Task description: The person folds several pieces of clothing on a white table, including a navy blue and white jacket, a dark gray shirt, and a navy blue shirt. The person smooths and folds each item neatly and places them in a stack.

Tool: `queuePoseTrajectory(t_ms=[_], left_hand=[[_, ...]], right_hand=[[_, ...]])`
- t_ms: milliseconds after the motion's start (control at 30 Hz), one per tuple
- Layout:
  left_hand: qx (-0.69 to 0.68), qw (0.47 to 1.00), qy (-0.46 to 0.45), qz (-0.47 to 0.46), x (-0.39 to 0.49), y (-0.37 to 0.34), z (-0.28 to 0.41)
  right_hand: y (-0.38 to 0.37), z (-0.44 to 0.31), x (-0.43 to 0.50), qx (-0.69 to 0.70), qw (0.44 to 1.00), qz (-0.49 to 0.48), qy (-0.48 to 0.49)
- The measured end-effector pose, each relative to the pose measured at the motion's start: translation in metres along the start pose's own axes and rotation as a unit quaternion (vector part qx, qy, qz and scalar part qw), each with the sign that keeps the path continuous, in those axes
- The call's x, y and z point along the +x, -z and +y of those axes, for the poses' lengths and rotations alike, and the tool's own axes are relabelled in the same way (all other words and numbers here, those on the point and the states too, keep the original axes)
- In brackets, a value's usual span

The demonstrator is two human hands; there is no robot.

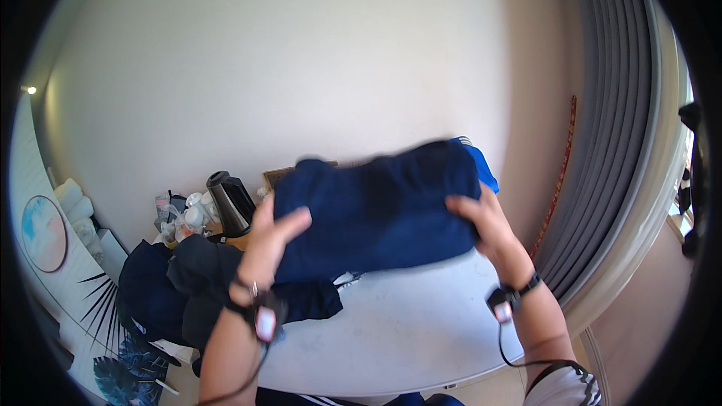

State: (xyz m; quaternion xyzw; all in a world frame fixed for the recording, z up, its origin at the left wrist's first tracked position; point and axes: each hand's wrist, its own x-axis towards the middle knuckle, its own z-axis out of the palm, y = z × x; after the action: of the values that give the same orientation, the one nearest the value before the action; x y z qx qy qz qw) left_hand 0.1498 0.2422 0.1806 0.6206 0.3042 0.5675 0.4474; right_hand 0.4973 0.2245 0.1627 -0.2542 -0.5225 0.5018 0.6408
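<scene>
A folded navy cloth garment point(366, 220) is held up above a white table point(406, 327), slightly blurred. My left hand point(276, 231) grips its left edge with the thumb across the front. At the right edge, my right hand point(485, 217) holds it the same way, most fingers hidden behind the cloth. Both wrists wear black straps with small cabled devices. Beneath and left of the held cloth lies another dark navy garment point(310, 300) on the table. A bright blue garment point(485, 166) shows behind the upper right corner of the held one.
Dark clothes point(152, 287) are heaped at the table's left. Behind them stand a steel and black electric kettle point(230, 203) and several white cups point(196, 214). A plain wall point(316, 67) rises behind the table, and a grey curtain point(603, 124) hangs at the right.
</scene>
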Motion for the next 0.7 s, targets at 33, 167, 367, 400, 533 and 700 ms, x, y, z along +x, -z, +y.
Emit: queuePoseTrajectory(t_ms=[33,167,367,400,533,700], left_hand=[[-0.02,1.0,0.005,-0.01,0.033,0.013,0.003],[0.113,0.978,0.08,0.158,0.1,0.057,-0.034],[0.103,0.959,0.256,0.066,0.041,0.08,-0.142],[0.09,0.966,0.234,0.062,0.031,0.08,-0.153],[-0.02,0.987,0.147,0.055,0.018,0.076,-0.174],[-0.022,0.993,0.099,0.055,0.02,0.06,-0.177]], right_hand=[[-0.003,0.003,0.035,0.018,1.0,0.0,0.0],[-0.006,0.056,0.156,-0.135,0.977,0.155,-0.06],[0.027,0.166,0.154,-0.215,0.947,0.228,-0.07],[0.032,0.174,0.147,-0.171,0.96,0.222,-0.028],[0.039,0.181,0.135,-0.149,0.958,0.245,-0.001],[0.044,0.173,0.141,-0.148,0.947,0.284,-0.003]])
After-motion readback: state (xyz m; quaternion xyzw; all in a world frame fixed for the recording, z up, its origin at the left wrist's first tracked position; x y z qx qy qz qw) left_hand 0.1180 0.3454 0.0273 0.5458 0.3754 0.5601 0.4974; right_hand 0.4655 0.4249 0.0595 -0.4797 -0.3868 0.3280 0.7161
